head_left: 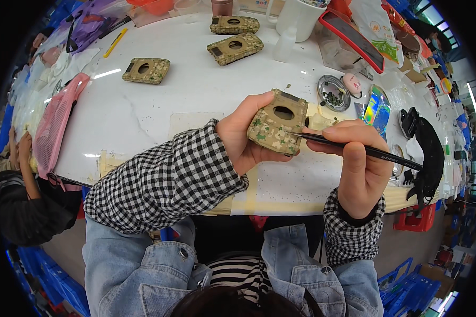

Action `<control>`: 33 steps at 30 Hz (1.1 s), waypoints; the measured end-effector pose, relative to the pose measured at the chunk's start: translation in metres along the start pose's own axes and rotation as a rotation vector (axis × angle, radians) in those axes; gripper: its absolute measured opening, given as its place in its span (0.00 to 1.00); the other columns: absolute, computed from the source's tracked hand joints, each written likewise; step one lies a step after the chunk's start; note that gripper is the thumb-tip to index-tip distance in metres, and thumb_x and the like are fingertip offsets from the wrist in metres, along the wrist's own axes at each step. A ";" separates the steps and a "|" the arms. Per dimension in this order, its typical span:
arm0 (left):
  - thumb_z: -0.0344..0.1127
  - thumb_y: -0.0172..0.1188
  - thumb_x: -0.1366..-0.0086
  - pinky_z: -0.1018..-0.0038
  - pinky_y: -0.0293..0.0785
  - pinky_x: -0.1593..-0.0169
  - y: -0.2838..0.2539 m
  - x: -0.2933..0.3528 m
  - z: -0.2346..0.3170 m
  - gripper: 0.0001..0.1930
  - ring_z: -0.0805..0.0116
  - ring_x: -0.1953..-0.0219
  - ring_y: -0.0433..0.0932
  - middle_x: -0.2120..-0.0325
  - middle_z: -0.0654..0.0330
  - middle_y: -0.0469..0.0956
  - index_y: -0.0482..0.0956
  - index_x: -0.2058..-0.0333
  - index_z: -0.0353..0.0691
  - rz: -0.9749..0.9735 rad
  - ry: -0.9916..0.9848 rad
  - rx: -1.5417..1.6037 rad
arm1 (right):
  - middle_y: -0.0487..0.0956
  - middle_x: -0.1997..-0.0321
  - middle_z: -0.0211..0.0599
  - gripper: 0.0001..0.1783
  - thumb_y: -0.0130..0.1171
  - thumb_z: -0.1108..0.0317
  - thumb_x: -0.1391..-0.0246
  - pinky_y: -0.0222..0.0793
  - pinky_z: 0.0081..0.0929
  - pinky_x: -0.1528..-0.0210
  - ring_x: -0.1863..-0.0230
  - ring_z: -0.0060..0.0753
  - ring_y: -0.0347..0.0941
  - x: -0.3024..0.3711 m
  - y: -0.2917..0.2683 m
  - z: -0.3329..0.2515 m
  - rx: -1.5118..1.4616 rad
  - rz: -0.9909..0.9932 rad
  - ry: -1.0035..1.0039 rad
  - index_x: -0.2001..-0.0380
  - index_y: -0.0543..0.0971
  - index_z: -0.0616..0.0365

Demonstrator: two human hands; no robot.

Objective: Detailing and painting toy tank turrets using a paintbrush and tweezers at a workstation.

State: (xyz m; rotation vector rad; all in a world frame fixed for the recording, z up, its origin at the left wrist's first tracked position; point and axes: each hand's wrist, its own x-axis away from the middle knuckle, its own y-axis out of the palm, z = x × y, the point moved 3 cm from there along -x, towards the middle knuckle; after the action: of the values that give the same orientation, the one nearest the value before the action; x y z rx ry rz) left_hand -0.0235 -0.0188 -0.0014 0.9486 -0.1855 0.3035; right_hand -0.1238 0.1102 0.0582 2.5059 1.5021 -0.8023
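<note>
My left hand (240, 132) grips a tan model tank hull (270, 129) by its side and underneath, tilted above the table. The hull has a round hole in its top and green, brown and pale pixel camouflage patches. In my right hand (362, 158) is a slim black pen-like tool (378, 152) with a fine pointed tip, pinched between thumb and fingers. Its tip touches or nearly touches the hull's patterned top near the right edge. Whether it is a knife, a pen or tweezers I cannot tell.
Similar camouflaged hulls (147, 71) stand farther back. A round dish (333, 93) of small dark green bits lies right of my hands, near a holographic sheet (376, 108) and a black pouch (428, 158). A red-cased phone (353, 41), white mug (300, 21) and pink mesh bag (63, 124) surround the white table.
</note>
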 end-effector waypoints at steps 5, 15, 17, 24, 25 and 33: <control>0.54 0.42 0.37 0.70 0.81 0.63 0.000 0.000 0.000 0.27 0.62 0.65 0.79 0.60 0.52 0.76 0.66 0.50 0.35 0.009 -0.004 0.002 | 0.76 0.64 0.45 0.13 0.49 0.67 0.41 0.72 0.22 0.61 0.63 0.31 0.74 0.000 0.001 0.000 -0.022 0.019 0.002 0.65 0.75 0.68; 0.54 0.42 0.37 0.70 0.81 0.63 0.000 -0.001 -0.001 0.28 0.63 0.65 0.79 0.60 0.52 0.75 0.66 0.50 0.35 0.009 -0.002 -0.004 | 0.76 0.64 0.45 0.13 0.49 0.67 0.41 0.71 0.22 0.61 0.63 0.31 0.74 0.001 0.001 0.001 0.026 0.009 -0.028 0.65 0.75 0.68; 0.54 0.42 0.37 0.70 0.81 0.63 0.000 -0.001 0.000 0.28 0.63 0.65 0.79 0.60 0.52 0.75 0.66 0.50 0.35 0.007 0.001 -0.008 | 0.76 0.64 0.45 0.13 0.49 0.67 0.42 0.71 0.22 0.61 0.63 0.31 0.74 0.002 0.001 0.001 0.014 0.008 -0.017 0.65 0.75 0.68; 0.54 0.42 0.37 0.71 0.81 0.63 0.000 -0.001 -0.001 0.28 0.62 0.65 0.79 0.60 0.51 0.75 0.66 0.50 0.35 -0.013 0.004 0.007 | 0.77 0.65 0.44 0.14 0.48 0.66 0.41 0.70 0.23 0.60 0.63 0.30 0.73 0.002 0.002 0.001 -0.021 0.059 -0.005 0.65 0.76 0.68; 0.54 0.42 0.36 0.71 0.81 0.63 0.000 -0.002 -0.002 0.28 0.61 0.65 0.79 0.60 0.51 0.75 0.66 0.50 0.35 -0.020 0.007 0.008 | 0.77 0.65 0.44 0.14 0.48 0.66 0.41 0.70 0.23 0.60 0.64 0.30 0.73 0.002 0.001 0.003 -0.003 0.059 -0.034 0.65 0.76 0.67; 0.54 0.42 0.37 0.71 0.81 0.63 -0.001 -0.001 -0.002 0.27 0.60 0.65 0.79 0.60 0.51 0.75 0.66 0.50 0.36 -0.015 -0.031 0.068 | 0.79 0.64 0.44 0.14 0.50 0.65 0.42 0.68 0.23 0.61 0.65 0.30 0.72 0.003 0.002 0.003 0.078 0.043 -0.090 0.66 0.77 0.66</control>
State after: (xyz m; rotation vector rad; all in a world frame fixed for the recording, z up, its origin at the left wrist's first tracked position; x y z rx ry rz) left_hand -0.0244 -0.0179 -0.0039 1.0216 -0.1974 0.2830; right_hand -0.1222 0.1108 0.0540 2.5098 1.4104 -0.9708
